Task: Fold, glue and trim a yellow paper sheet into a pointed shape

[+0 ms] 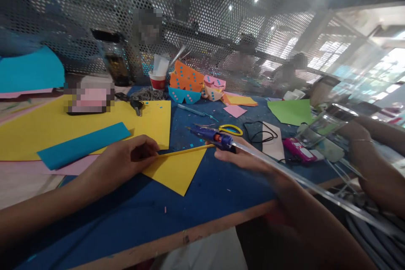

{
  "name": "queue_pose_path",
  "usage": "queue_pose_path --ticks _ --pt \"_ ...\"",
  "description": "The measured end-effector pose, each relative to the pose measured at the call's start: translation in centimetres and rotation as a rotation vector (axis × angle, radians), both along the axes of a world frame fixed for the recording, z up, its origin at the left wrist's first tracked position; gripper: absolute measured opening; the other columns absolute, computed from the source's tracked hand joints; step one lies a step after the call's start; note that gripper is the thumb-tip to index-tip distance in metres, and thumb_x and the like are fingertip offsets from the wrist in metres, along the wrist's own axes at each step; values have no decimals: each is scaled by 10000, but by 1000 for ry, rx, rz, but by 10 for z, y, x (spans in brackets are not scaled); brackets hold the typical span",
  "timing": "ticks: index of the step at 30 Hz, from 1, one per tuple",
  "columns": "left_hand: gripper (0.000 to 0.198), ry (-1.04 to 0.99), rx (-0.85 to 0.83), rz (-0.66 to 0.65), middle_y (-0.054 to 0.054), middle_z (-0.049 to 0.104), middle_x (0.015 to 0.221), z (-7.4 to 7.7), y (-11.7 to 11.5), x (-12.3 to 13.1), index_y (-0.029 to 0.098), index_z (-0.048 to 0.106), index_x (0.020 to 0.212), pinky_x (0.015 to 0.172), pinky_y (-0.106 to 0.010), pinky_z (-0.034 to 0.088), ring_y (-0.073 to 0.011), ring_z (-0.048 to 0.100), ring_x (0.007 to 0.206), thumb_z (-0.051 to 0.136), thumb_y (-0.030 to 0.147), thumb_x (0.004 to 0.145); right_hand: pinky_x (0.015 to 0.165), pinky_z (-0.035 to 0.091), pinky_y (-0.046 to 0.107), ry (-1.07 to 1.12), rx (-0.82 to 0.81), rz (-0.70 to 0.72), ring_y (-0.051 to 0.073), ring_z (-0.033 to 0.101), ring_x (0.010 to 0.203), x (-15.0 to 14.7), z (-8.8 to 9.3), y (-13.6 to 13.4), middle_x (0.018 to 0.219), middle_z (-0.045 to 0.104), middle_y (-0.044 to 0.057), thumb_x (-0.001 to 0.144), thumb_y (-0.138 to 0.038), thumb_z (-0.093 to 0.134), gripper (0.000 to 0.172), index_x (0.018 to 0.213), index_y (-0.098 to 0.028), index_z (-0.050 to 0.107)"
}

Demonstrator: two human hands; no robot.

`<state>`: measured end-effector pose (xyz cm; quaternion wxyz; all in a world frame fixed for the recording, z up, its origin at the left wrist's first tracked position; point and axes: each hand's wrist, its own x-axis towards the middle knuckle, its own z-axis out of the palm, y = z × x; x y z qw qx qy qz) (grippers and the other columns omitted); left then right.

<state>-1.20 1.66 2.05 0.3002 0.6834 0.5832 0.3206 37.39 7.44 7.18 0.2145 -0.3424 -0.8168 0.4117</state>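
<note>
My left hand [136, 154] is closed in a pinch on the upper folded edge of a yellow paper sheet [182, 174], at the fold's left end. My right hand [237, 156] is closed around a blue hot glue gun [215, 136]. A long clear glue stick [303, 179] runs back from the gun along my right forearm. The gun's tip points left, above the fold, and my right fingertips are by the fold's right end. Under my left wrist lies a blue folded paper strip [84, 145]. Yellow-handled scissors [230, 129] lie behind the gun, partly hidden.
At the back stand cut orange paper pieces [186, 78], a red-and-white cup [157, 80] and a dark jar [117, 61]. Keys [137, 105] rest on a large yellow sheet [155, 122]. A pink device [299, 150] and another person's arm [376, 160] are at right.
</note>
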Motion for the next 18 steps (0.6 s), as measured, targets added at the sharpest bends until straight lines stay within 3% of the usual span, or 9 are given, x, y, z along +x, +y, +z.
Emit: queue_pose_path --ticks 3,5,8,13,18 --pt "267 6 16 -2 -45 919 1018 -3 0 -1 280 805 1012 903 -418 731 -309 893 968 755 514 894 981 611 402 -1 45 -58 258 723 1029 7 -1 7 1204 817 73 1073 -573 820 570 1507 -205 797" --pt "258 12 30 -6 -38 918 997 -3 0 -2 281 820 1005 899 -410 727 -309 889 959 754 504 893 967 593 396 -9 82 -141 254 696 1011 13 2 11 1169 792 52 1058 -527 786 525 1479 -214 776" --pt "268 22 58 4 -51 926 974 -2 2 0 287 829 954 889 -422 734 -322 883 936 748 526 865 1080 596 430 -48 160 -267 284 724 1131 26 9 19 1266 816 67 1032 -433 719 496 1481 -223 755" --pt "319 33 53 34 -45 939 951 -3 6 -2 312 825 907 907 -443 759 -336 883 893 756 608 810 1261 574 543 -132 341 -583 366 755 1372 60 14 49 1481 846 127 971 -388 710 622 1566 -210 730" --pt "356 49 40 44 -55 963 1048 -11 11 -8 314 865 979 991 -480 758 -362 916 991 760 620 829 1301 578 581 -304 306 -895 409 769 1469 92 15 95 1538 837 200 1099 -293 712 530 1615 -175 728"
